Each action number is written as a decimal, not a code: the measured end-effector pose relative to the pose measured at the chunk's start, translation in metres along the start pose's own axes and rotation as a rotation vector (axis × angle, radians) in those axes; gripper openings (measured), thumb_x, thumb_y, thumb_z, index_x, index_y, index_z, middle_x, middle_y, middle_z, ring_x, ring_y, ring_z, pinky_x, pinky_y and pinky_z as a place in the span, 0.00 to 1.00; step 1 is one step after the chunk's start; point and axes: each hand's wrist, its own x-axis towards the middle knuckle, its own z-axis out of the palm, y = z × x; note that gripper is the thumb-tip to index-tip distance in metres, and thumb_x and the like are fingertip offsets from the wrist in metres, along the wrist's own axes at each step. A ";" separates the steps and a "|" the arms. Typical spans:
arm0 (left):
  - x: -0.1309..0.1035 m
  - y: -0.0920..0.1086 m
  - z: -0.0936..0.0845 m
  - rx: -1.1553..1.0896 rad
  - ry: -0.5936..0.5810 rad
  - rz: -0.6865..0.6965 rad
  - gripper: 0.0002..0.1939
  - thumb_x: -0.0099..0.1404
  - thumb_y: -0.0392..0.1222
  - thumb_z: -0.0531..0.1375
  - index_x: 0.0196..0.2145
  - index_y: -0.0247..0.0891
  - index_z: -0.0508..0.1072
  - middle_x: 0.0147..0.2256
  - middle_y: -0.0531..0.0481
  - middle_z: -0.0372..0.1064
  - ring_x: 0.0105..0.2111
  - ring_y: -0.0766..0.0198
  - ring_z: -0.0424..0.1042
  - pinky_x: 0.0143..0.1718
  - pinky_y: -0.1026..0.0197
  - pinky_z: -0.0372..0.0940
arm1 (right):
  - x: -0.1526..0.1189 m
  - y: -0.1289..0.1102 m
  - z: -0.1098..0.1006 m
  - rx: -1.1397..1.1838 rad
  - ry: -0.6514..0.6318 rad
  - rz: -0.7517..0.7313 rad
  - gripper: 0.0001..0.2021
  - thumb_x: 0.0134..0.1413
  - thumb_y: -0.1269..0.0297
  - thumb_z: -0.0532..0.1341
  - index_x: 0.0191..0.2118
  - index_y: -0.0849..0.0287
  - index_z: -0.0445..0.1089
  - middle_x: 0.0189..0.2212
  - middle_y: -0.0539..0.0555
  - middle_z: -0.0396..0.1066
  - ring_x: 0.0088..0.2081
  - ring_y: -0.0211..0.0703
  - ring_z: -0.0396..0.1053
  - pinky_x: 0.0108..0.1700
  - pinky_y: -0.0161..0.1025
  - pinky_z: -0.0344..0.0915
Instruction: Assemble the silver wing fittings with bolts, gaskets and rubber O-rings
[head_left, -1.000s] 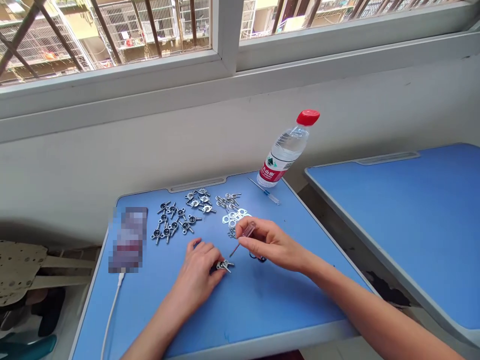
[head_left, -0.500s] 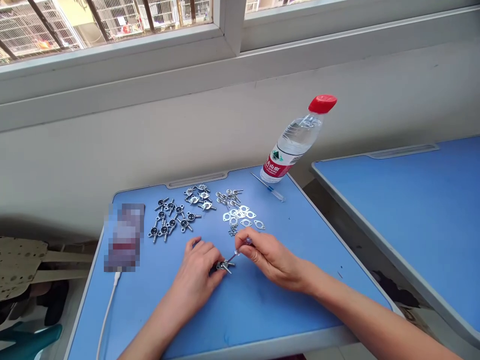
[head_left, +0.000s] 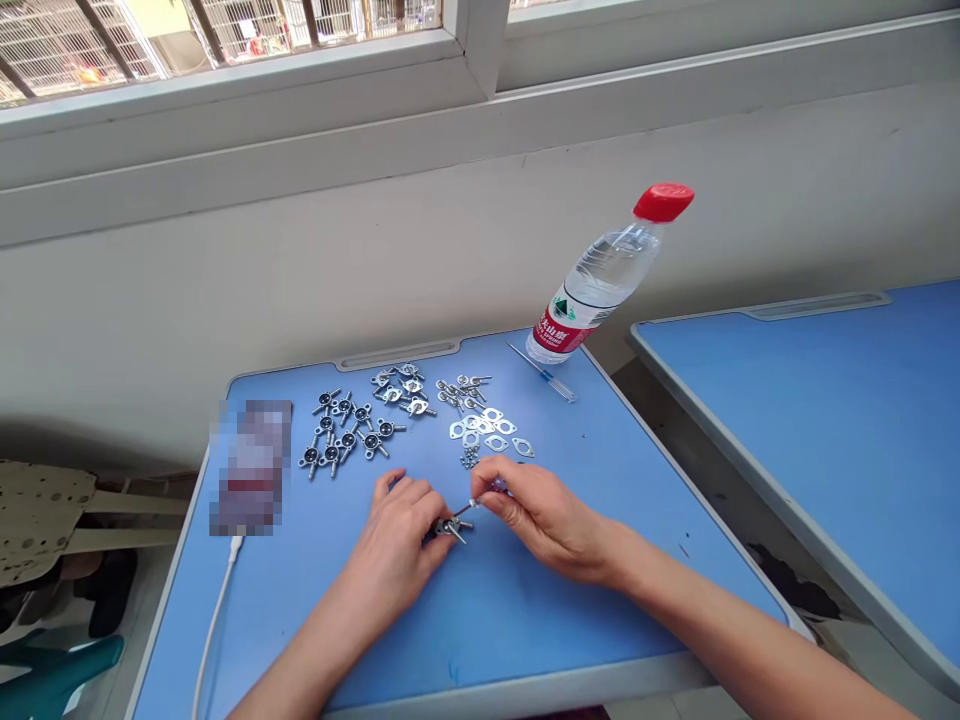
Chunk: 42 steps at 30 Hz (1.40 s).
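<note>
With the left hand (head_left: pixel 403 528) pinching the metal fitting (head_left: pixel 454 527) on the counter (head_left: pixel 540 625) and the right hand (head_left: pixel 551 515) closed around the screwdriver (head_left: pixel 475 503) (its tip is hard to make out), hold the shaft (head_left: pixel 463 510) straight and turn gently.

The small silvery metal part (head_left: pixel 454 527) sits low at the blue bench (head_left: pixel 480 625), its left side hidden by the left hand (head_left: pixel 401 525); two slim prongs stick out from it, one to the right, one toward the near right. The slim screwdriver (head_left: pixel 472 503), its clear handle mostly covered by the right hand (head_left: pixel 544 515), slants down leftward, its tip at the part; the exact contact is too small to tell.
</note>
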 end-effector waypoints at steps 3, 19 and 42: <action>0.000 0.000 0.000 -0.001 -0.001 -0.001 0.08 0.60 0.30 0.63 0.31 0.40 0.68 0.29 0.56 0.67 0.34 0.62 0.69 0.57 0.43 0.57 | -0.001 -0.001 -0.002 -0.009 -0.018 0.014 0.12 0.72 0.61 0.43 0.38 0.56 0.59 0.28 0.51 0.65 0.26 0.38 0.61 0.29 0.33 0.60; 0.000 0.000 0.000 -0.023 -0.024 -0.019 0.08 0.60 0.29 0.63 0.31 0.39 0.68 0.30 0.56 0.67 0.35 0.62 0.69 0.59 0.43 0.55 | 0.003 -0.004 0.003 -0.010 0.050 -0.120 0.12 0.71 0.63 0.47 0.36 0.58 0.62 0.29 0.53 0.66 0.30 0.39 0.63 0.31 0.35 0.64; 0.000 0.000 0.001 -0.006 -0.032 -0.028 0.09 0.60 0.27 0.63 0.31 0.39 0.68 0.31 0.55 0.67 0.36 0.61 0.69 0.59 0.40 0.54 | 0.008 -0.001 0.010 -0.120 0.268 -0.309 0.07 0.67 0.72 0.54 0.45 0.61 0.68 0.28 0.53 0.73 0.29 0.38 0.70 0.29 0.34 0.67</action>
